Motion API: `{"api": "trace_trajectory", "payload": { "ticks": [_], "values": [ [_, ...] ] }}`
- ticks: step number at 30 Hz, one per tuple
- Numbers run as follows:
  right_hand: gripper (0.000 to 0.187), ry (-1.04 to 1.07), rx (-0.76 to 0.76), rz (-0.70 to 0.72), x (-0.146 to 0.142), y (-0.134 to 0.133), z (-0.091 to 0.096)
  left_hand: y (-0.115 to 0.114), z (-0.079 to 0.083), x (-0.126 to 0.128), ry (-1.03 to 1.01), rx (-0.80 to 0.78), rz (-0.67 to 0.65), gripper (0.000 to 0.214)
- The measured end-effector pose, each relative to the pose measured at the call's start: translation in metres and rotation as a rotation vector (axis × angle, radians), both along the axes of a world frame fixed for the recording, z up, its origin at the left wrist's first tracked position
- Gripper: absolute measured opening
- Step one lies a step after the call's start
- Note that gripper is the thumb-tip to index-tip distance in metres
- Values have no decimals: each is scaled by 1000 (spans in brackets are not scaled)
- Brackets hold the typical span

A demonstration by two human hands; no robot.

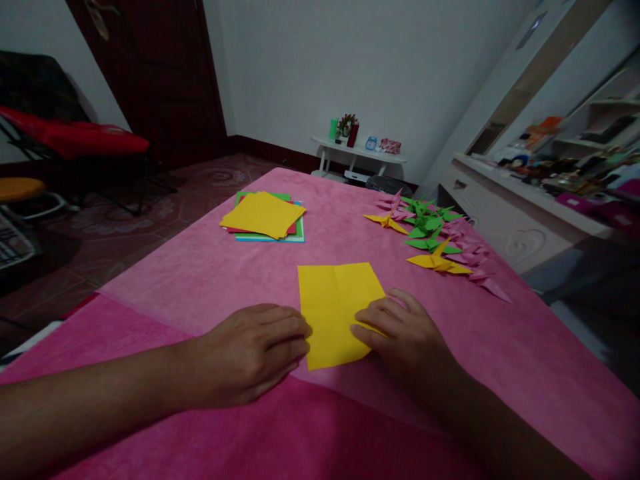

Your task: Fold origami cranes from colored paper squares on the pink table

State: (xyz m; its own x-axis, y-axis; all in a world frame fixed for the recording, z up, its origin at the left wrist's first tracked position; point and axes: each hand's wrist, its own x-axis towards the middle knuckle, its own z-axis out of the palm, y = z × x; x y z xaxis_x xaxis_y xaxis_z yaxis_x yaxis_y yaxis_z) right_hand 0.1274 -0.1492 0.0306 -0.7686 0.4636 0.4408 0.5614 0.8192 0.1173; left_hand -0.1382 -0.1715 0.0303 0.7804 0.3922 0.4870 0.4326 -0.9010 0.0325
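Note:
A yellow sheet of origami paper [334, 307] lies on the pink tablecloth in front of me, with a faint crease near its upper middle. At its left edge, my left hand [255, 350] has its fingers drawn together, gripping the paper's border. My right hand [403, 330] holds the right edge, its fingers curled over the top of the sheet. Farther off to the left sits a loose stack of coloured paper [263, 215], yellow uppermost over red, green and blue-edged sheets. To the right, several folded paper cranes [425, 217] in green, pink and yellow are grouped together.
The pink-covered table [185, 287] spans most of the view. Against the back wall stands a white side table [360, 151] with small items. A cluttered white cabinet [525, 207] is at the right, and a red folding chair [95, 139] at the left.

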Motion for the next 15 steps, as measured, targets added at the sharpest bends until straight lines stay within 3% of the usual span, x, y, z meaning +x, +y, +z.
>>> {"api": "trace_trajectory", "payload": {
  "ticks": [15],
  "values": [
    [19, -12, -22, -18, 1, -1, -4, 6, -2, 5, 43, -12, -39, 17]
  ]
}}
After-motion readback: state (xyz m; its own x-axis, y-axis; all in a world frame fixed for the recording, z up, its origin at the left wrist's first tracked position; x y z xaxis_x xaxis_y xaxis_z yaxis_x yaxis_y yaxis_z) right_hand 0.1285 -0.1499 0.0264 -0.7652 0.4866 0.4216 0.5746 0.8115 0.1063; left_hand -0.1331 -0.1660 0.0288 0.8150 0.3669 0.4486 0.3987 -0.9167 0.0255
